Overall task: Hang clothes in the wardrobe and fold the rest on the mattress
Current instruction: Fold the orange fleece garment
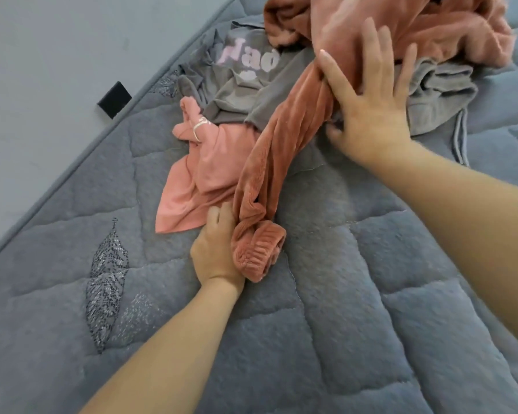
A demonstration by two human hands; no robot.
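Soft even light, slight blur

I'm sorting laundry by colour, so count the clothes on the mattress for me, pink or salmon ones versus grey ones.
Pink or salmon: 2, the fuzzy ribbed garment and the smooth pink top.
Grey: 2, the printed grey T-shirt and the grey drawstring garment.
Total: 4

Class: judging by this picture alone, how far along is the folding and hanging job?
Nothing looks folded or hung yet. In hand: the left hand grips the fleece sleeve at its cuff while the right hand lies on it. Left: the grey shirt and pink top, crumpled on the mattress.
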